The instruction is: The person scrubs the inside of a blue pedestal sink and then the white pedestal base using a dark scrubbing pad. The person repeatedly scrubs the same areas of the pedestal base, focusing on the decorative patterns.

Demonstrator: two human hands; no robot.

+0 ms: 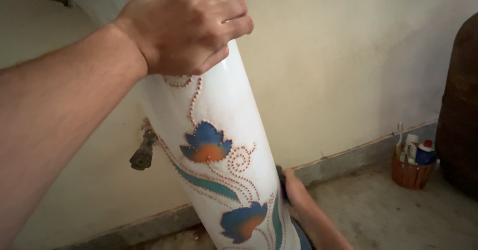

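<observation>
— White glazed stuff, that tall column [219, 130], leaning off upright with its top toward the upper edge of view. Blue and orange flowers, green leaves, dotted red scrolls down its front.

— Hands?

— Left hand [184, 31] nearest, high on the column. Palm flat on the surface, fingers [231, 18] curled round its far side, thumb hidden. A loose wrapping hold, not a fist. Right hand [294, 190] low down, at the column's right edge near the floor [378, 215]. Mostly hidden behind the column; it touches something dark there, but I cannot tell how far it is closed or what that thing is.

— Behind?

— Cream wall [338, 70]. A dark metal tap [142, 153] sticks out of it, left of the column. Grey skirting runs along where wall meets floor.

— Farther off?

— Small orange basket [409, 173] on the floor by the skirting, holding bottles and tubes, one blue with a red cap. Beyond it, at the right edge, a big dark brown rounded vessel [460, 105].
</observation>
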